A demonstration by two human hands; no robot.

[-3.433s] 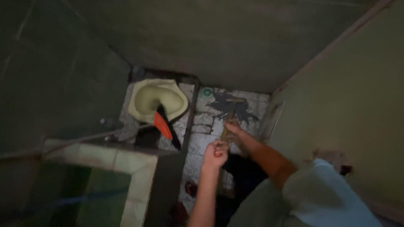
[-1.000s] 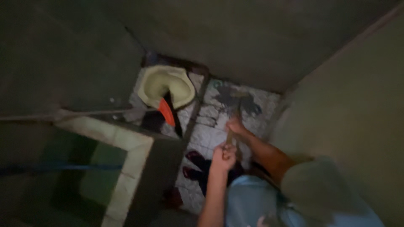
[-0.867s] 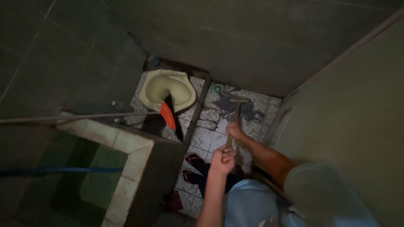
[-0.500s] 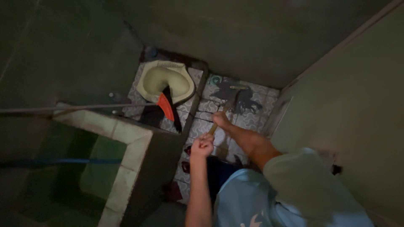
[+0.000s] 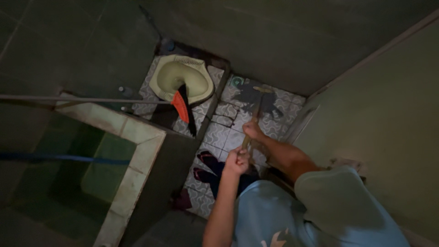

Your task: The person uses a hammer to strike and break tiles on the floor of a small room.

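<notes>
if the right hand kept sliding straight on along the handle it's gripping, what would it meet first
Probably the tool's head, resting on the dark wet patch of tiled floor. The right hand points down the wooden handle; nothing else shows between, though depth is unclear.

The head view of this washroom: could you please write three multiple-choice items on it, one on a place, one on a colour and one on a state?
1. Where is the squat toilet?
A. far left corner of the floor
B. beside the feet
C. inside the tank

2. What colour is the scoop lying at the toilet?
A. blue
B. orange-red
C. white

3. How is the mop handle held?
A. left hand only
B. lying loose
C. in both hands

Answers: 1 A, it lies by the far wall, left of the mop head. 2 B, it shows orange-red against the pale bowl. 3 C, the left hand and the right hand both grip it.
</notes>
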